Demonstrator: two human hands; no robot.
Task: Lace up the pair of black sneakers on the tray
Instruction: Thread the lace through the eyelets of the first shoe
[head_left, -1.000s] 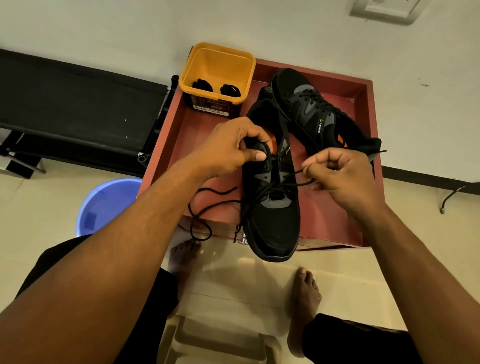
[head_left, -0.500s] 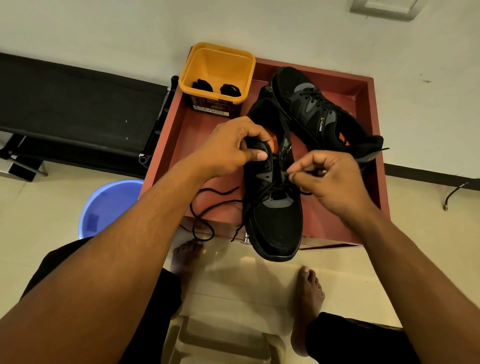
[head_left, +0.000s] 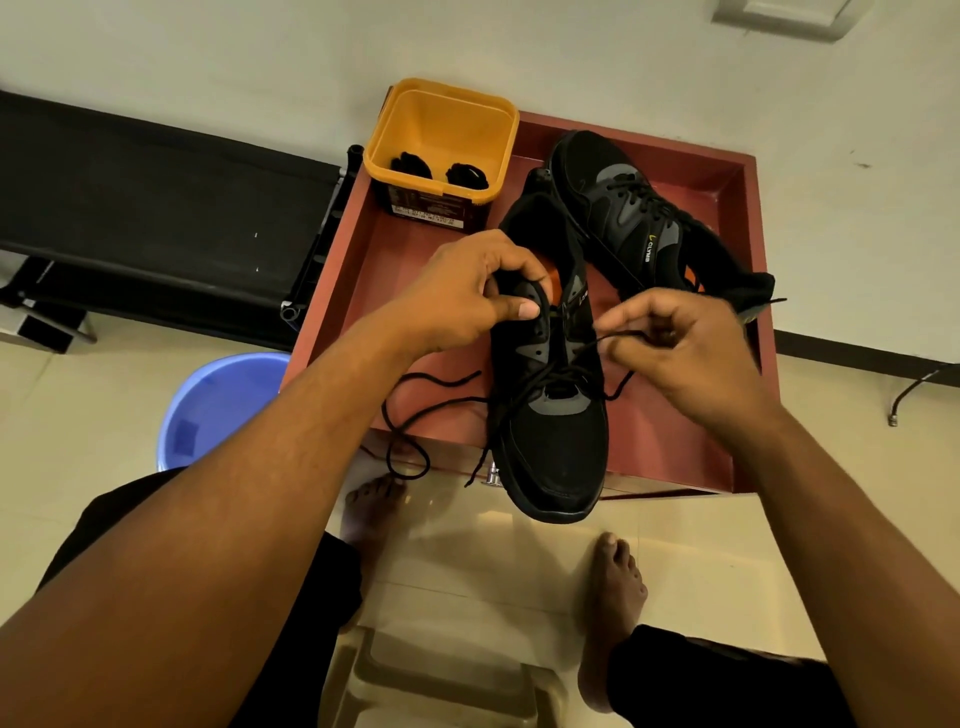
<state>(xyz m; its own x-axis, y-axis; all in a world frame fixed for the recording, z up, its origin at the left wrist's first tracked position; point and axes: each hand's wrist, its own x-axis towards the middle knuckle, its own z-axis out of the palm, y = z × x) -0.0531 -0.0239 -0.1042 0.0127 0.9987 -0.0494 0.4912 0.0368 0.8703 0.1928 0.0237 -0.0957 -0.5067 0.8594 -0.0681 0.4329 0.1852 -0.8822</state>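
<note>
The near sneaker (head_left: 556, 441) lies on the red tray (head_left: 415, 270) with its toe hanging over the front edge toward the person, probably so that the eyelets face up and within easy reach. The far sneaker (head_left: 623, 208) lies behind it on the tray, touching its heel end, and looks already laced.

The left hand (head_left: 467, 291) grips the near sneaker at the upper left eyelet flap, thumb on top and fingers curled over the collar. This seems meant to keep the shoe steady and the flap open while the lace is worked. The right hand (head_left: 685, 343) pinches the right end of the lace (head_left: 618, 338) between thumb and curled fingers, just beside the shoe's right flank. The lace runs slack from the lower eyelets up to that pinch. The other lace end trails loose to the left and drops over the tray's front edge.

Half a second ago the right hand was up against the tongue. It now sits farther right, off the shoe, with more lace drawn out. The left hand's grip and the loose left end look unchanged. Only the lower eyelets appear threaded, so the upper ones remain.
</note>
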